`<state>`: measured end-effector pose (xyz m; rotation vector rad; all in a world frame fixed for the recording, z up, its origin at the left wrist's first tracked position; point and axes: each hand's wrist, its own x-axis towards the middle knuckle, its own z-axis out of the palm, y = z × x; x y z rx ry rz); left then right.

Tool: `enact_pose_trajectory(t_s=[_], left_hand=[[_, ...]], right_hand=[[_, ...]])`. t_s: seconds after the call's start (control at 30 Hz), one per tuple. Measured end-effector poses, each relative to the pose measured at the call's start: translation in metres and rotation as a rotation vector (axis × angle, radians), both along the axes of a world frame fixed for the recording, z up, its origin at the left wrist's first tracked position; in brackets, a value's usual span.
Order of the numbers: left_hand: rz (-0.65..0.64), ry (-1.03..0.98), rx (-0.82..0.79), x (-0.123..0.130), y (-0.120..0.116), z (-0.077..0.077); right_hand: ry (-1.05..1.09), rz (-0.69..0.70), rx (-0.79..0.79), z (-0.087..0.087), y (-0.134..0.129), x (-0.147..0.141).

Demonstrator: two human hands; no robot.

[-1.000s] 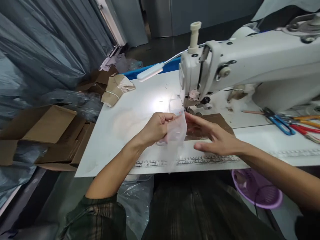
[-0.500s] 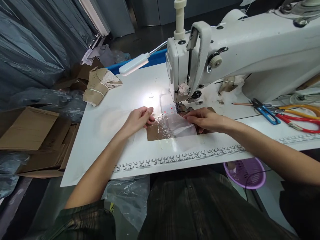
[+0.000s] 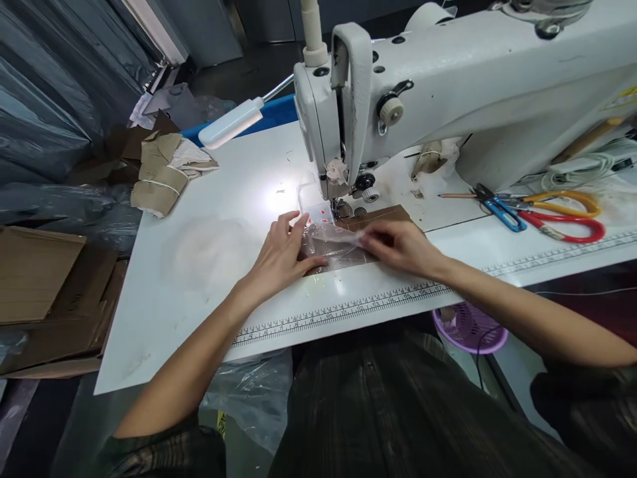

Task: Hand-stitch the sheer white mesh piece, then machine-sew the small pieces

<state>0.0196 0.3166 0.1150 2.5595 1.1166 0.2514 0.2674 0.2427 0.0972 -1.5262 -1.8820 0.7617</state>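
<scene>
Under the needle area of a white sewing machine (image 3: 343, 133) lies a brown sheet (image 3: 393, 216) with a clear plastic film (image 3: 323, 236) over its left part. My left hand (image 3: 283, 255) rests on the left end of the film and sheet, fingers spread, thumb on the near side. With thumb and fingers pinched together, my right hand (image 3: 398, 245) grips the right edge of the film, slightly raised above the brown sheet. Small red marks show beside the presser foot (image 3: 341, 209).
Blue-handled snips (image 3: 505, 212) and scissors with red and yellow handles (image 3: 572, 229) lie at the right. A cloth bundle (image 3: 159, 179) sits at the back left, near a lamp (image 3: 231, 124). A ruler strip (image 3: 343, 312) lines the front edge; a purple basket (image 3: 470, 325) is below.
The view has shifted, so the machine appears farther left. My left hand has opened and laid itself on the film. My right hand now pulls the film's edge up, and the film is bunched narrower.
</scene>
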Motion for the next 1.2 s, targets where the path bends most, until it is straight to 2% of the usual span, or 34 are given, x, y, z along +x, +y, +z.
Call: enact_pose_trajectory(t_s=[0.07, 0.13, 0.23, 0.3, 0.4, 0.5, 0.57, 0.67, 0.77, 0.83, 0.93, 1.0, 1.07, 1.1, 1.2], left_hand=[[0.014, 0.059, -0.024, -0.012, 0.002, 0.004], [0.015, 0.106, -0.016, -0.022, 0.002, 0.013], [-0.009, 0.092, 0.047, -0.03, -0.004, 0.027], [-0.069, 0.036, 0.073, -0.028, -0.012, 0.033], [-0.207, -0.07, 0.05, -0.019, -0.026, 0.036], [-0.324, -0.132, -0.037, -0.01, -0.036, 0.03], [-0.37, -0.135, -0.078, -0.005, -0.039, 0.022], [-0.39, -0.134, -0.048, 0.001, -0.039, 0.009], [-0.3, -0.206, -0.073, 0.008, -0.044, 0.004], [-0.159, -0.316, -0.233, 0.01, -0.051, 0.01], [0.078, -0.464, -0.591, 0.01, -0.054, 0.024], [0.188, -0.462, -0.712, 0.006, -0.047, 0.031], [0.233, -0.371, -0.652, 0.001, -0.031, 0.032], [0.231, -0.305, -0.553, -0.001, -0.022, 0.03], [0.208, -0.083, -0.085, -0.007, 0.003, 0.024]], right_hand=[[0.184, -0.1, -0.143, -0.002, 0.007, 0.015], [0.182, -0.174, -0.19, 0.0, 0.009, 0.028], [-0.059, -0.292, -0.022, 0.007, 0.004, 0.04], [-0.161, -0.314, 0.082, 0.013, -0.002, 0.04], [-0.144, -0.223, 0.16, 0.022, -0.008, 0.033], [-0.067, -0.053, 0.275, 0.026, -0.011, 0.021], [-0.021, 0.096, 0.349, 0.023, -0.012, 0.013], [-0.017, 0.305, 0.382, 0.013, -0.014, -0.002], [-0.062, 0.36, 0.356, 0.005, -0.02, -0.019], [0.003, 0.33, 0.28, 0.007, -0.026, -0.026], [0.287, 0.341, -0.064, 0.018, -0.028, -0.029], [0.45, 0.334, -0.306, 0.023, -0.021, -0.026], [0.472, 0.255, -0.391, 0.021, -0.007, -0.021], [0.41, 0.186, -0.361, 0.018, 0.001, -0.018], [0.017, -0.057, -0.095, 0.007, 0.02, -0.008]])
